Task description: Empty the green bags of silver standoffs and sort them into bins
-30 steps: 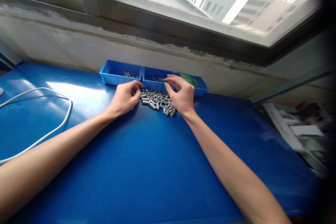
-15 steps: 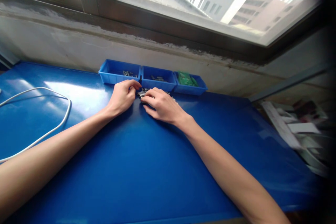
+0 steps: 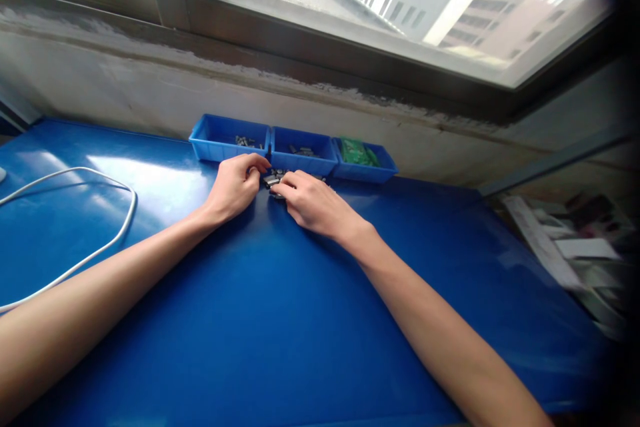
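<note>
A small heap of grey and dark metal-looking parts (image 3: 273, 180) lies on the blue tabletop (image 3: 280, 320), in front of the bins. My right hand (image 3: 315, 203) is over the heap's right side, fingertips drawn together on the pieces; what they pinch is hidden. Left of the heap, my left hand (image 3: 234, 188) is closed with its fingers curled. Its fingertips are close to the front of the bins, and anything in them is too small to make out.
Three blue bins stand against the wall: the left bin (image 3: 220, 130) and middle bin (image 3: 285, 140) contain small metal pieces, the right bin (image 3: 380, 167) a green packet (image 3: 356, 152). A white cable (image 3: 131, 207) loops at left. Blurred clutter (image 3: 585, 247) is at far right.
My right hand's fingers have drawn together over the heap; they were more spread before. The left hand has hardly moved.
</note>
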